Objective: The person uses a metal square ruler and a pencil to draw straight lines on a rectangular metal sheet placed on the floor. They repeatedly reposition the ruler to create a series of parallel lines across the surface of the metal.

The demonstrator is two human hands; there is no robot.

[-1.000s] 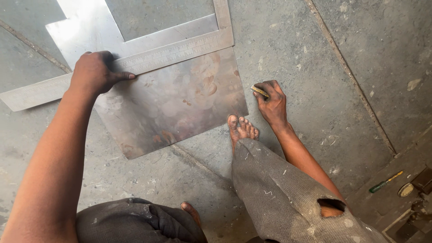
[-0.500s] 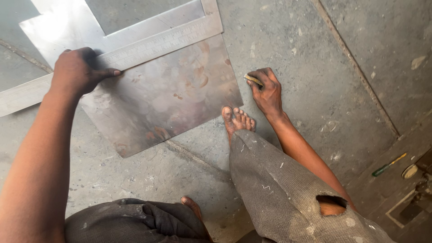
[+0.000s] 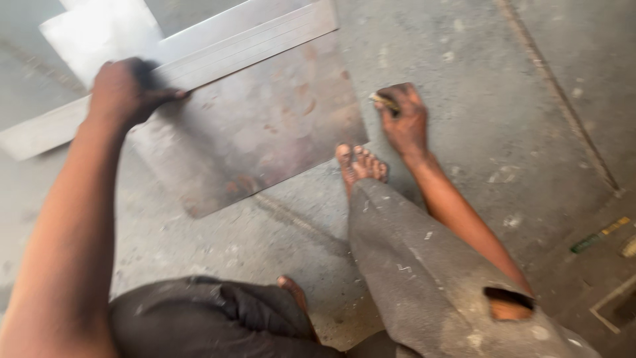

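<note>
Head view: left hand (image 3: 126, 93) presses the metal straightedge (image 3: 252, 36) onto the steel sheet (image 3: 258, 132); right hand (image 3: 404, 119) pinches a small marker (image 3: 383, 101) beside it.

The whole view is motion-blurred. The left hand (image 3: 126, 93) covers part of the metal bar (image 3: 199, 66); whatever it grips is hidden. The right hand (image 3: 404, 119) hides most of a small yellowish tool (image 3: 383, 101). The far-left plate (image 3: 99, 33) is cut off by the top edge. The near-right green tool (image 3: 599, 235) is too small to identify.
</note>
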